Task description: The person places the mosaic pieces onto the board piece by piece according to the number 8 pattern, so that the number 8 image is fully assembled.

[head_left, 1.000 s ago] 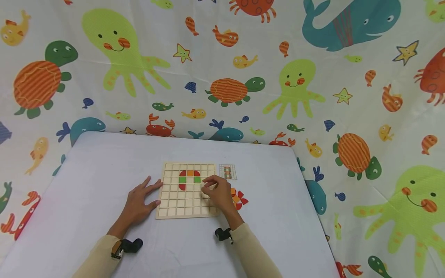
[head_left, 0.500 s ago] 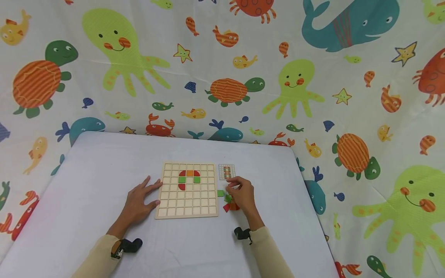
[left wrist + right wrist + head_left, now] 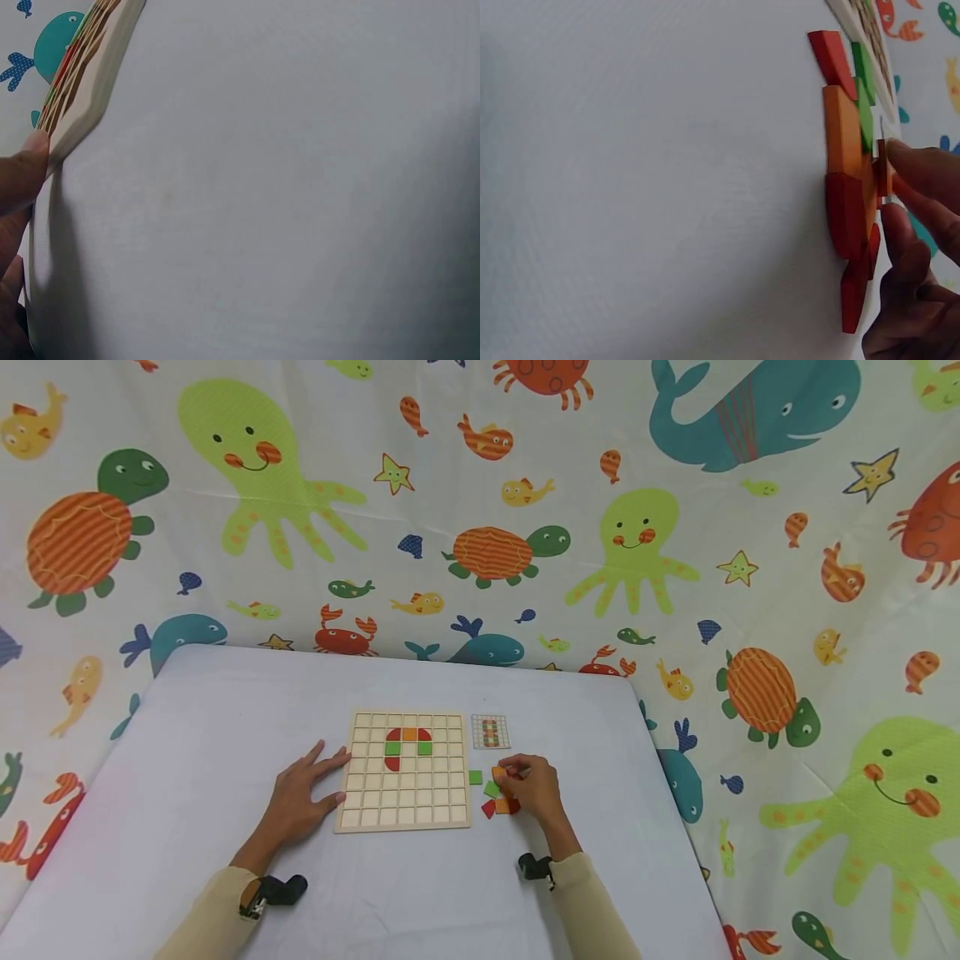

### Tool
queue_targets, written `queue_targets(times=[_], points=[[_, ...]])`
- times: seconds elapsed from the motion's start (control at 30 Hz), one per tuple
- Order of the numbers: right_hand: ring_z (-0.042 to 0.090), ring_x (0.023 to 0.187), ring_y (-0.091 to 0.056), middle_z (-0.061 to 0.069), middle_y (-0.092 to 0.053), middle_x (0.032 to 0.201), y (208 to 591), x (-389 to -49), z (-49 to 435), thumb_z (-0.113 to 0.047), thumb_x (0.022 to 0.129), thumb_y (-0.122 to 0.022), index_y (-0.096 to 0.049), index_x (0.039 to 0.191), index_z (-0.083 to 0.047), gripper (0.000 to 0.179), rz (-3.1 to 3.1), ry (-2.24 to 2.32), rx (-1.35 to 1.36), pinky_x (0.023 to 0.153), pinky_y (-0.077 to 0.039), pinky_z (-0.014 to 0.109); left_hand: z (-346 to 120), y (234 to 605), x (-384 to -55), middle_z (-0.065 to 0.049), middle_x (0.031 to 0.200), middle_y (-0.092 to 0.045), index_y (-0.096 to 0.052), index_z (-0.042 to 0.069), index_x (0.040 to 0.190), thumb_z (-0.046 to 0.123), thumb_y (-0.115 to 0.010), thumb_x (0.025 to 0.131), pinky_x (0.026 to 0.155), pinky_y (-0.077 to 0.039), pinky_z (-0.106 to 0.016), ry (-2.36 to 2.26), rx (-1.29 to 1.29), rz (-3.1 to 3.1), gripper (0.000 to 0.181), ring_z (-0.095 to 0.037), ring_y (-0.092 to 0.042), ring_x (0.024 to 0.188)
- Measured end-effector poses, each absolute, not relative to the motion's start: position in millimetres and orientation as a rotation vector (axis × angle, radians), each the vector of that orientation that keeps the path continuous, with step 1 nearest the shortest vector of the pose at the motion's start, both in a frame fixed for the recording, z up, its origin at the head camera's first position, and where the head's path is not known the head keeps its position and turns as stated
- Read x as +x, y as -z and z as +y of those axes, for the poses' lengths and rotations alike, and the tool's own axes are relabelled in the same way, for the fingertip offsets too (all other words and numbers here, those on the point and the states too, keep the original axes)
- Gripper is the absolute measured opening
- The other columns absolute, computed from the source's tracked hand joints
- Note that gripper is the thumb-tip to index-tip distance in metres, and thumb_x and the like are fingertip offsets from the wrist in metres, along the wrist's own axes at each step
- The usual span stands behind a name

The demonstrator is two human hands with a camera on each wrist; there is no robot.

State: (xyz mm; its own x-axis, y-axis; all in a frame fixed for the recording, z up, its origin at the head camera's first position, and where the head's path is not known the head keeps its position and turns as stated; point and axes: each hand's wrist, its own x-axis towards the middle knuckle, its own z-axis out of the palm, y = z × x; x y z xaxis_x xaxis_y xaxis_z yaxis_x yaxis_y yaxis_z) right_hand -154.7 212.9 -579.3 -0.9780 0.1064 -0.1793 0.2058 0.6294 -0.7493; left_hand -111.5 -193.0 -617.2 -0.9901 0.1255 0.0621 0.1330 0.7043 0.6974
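A wooden grid board (image 3: 405, 817) lies on the white table with red, green and orange tiles in an arch shape on it. My left hand (image 3: 298, 797) touches the board's left edge with fingers spread; in the left wrist view the thumb (image 3: 28, 161) is against its rim. To the right of the board, my right hand (image 3: 536, 785) is over a small pile of loose tiles. Between its thumb and fingers it pinches an orange tile (image 3: 885, 169), tilted on edge. The hand hides part of the pile.
Beside the board's upper right lies a small pattern card (image 3: 491, 732). Loose tiles include a green square (image 3: 476, 777) next to the board and a red one (image 3: 488, 809). A sea-animal curtain (image 3: 480, 485) hangs behind the table.
My right hand has moved from over the board's right side to the loose tiles, where it now pinches an orange one. The left hand has stayed at the board's edge.
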Motion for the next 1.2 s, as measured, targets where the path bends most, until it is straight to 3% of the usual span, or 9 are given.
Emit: queue_targets(times=[0.23, 0.53, 0.8, 1.2], points=[[0.021, 0.084, -0.059, 0.003, -0.067, 0.093, 586, -157, 213, -0.013, 0.088, -0.087, -0.077, 0.102, -0.02, 0.019, 2.755, 1.216, 0.264, 0.063, -0.05, 0.028, -192, 616, -111, -0.02, 0.163, -0.049, -0.058, 0.012, 0.152, 0.013, -0.084, 0.088, 0.119, -0.02, -0.077, 1.178, -0.226, -2.879, 0.069, -0.053, -0.028, 0.158], [0.017, 0.071, -0.057, 0.004, -0.067, 0.09, 581, -157, 202, -0.007, 0.091, -0.083, -0.074, 0.099, -0.019, 0.016, 2.775, 1.38, 0.172, 0.056, -0.051, 0.024, -191, 617, -111, -0.019, 0.162, -0.051, -0.059, 0.012, 0.151, 0.012, -0.084, 0.087, 0.12, -0.02, -0.077, 1.18, -0.228, -2.871, 0.069, -0.052, -0.028, 0.158], [0.015, 0.069, -0.053, 0.002, -0.072, 0.09, 570, -159, 174, -0.01, 0.091, -0.084, -0.078, 0.1, -0.02, 0.015, 2.789, 1.509, 0.001, 0.059, -0.044, 0.023, -192, 617, -111, -0.019, 0.164, -0.048, -0.058, 0.013, 0.153, 0.013, -0.084, 0.088, 0.121, -0.019, -0.076, 1.167, -0.207, -2.897, 0.069, -0.052, -0.027, 0.159], [0.014, 0.07, -0.053, -0.001, -0.071, 0.09, 565, -162, 119, -0.016, 0.094, -0.081, -0.078, 0.102, -0.022, 0.01, 2.697, 1.578, -0.068, 0.058, -0.043, 0.022, -192, 617, -110, -0.024, 0.166, -0.044, -0.058, 0.013, 0.153, 0.013, -0.084, 0.087, 0.12, -0.019, -0.077, 1.162, -0.19, -2.887, 0.07, -0.054, -0.029, 0.157]])
